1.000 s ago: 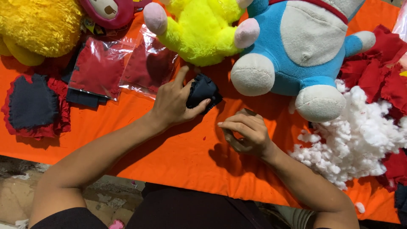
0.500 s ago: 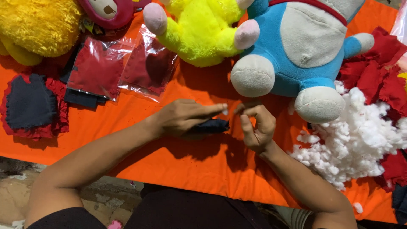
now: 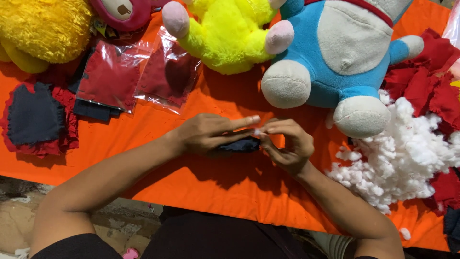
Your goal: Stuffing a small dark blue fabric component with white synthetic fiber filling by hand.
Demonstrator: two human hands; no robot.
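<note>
Dark cloth piece between both hands (left flat, right pinching stuffing).

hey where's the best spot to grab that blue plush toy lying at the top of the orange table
Probably by the round white foot of the blue plush toy. It sticks out towards the near edge of the table, so come from the near side. The white stuffing pile lies against its right, so close in from the foot's left. The foot looks soft and bulbous enough to wrap fingers around.
</note>
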